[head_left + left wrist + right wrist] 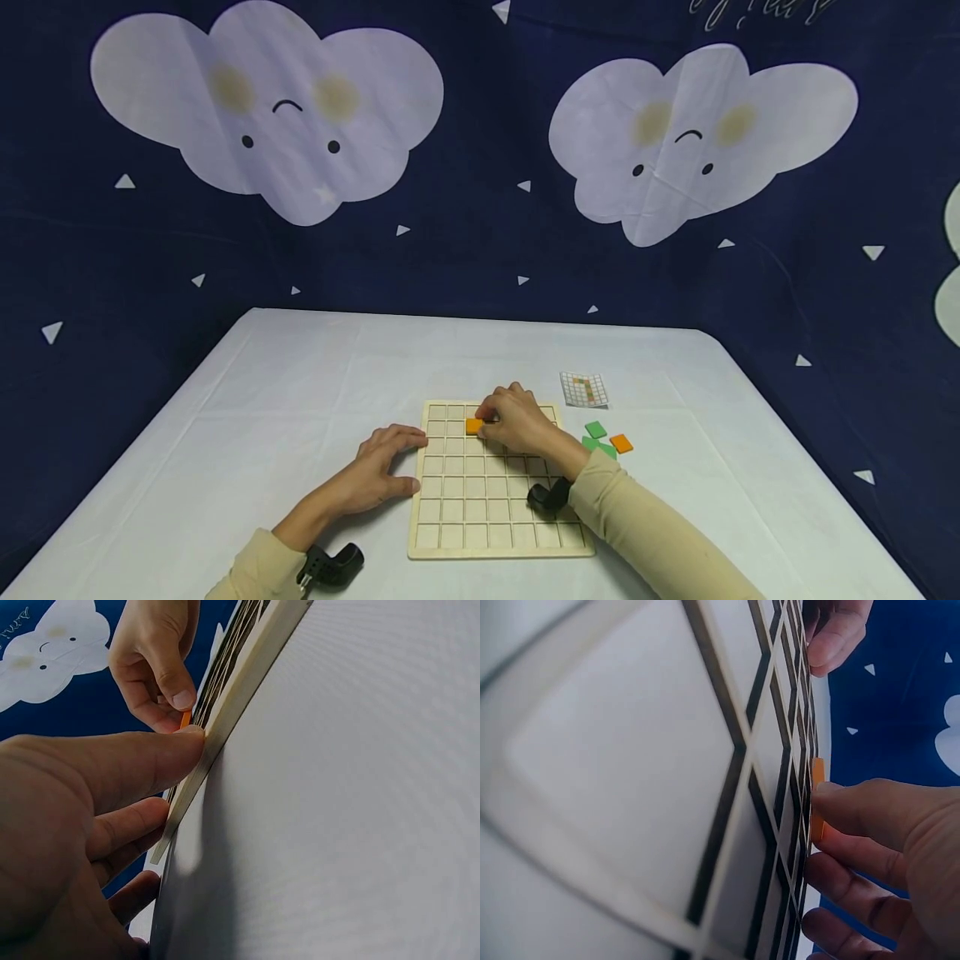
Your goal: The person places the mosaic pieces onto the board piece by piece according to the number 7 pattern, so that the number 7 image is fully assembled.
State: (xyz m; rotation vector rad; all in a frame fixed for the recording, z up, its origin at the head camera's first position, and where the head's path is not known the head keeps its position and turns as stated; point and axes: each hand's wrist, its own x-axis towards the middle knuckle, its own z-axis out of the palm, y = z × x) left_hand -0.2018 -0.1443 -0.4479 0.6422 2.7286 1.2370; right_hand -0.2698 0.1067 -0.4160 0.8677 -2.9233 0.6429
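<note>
A wooden grid board (pixel 453 487) with square cells lies flat in the head view. Over its upper part, my right hand (pixel 517 421) pinches a square orange tile (pixel 473 427) between thumb and fingers. The right wrist view shows the same orange tile (pixel 818 766) at the grid's surface, the thumb on its face; whether it sits inside a cell I cannot tell. My left hand (pixel 371 473) rests at the board's left edge, thumb and fingertips spread along it. In the left wrist view, the left thumb (pixel 142 765) touches the board's rim.
Right of the board lie several green tiles (pixel 596 429) and a loose orange tile (pixel 621 443). Behind them is a small card (pixel 585 390) printed with a coloured grid pattern. White cloth (pixel 247 417) covers the table, and a dark blue cloud-print curtain (pixel 480 250) hangs behind.
</note>
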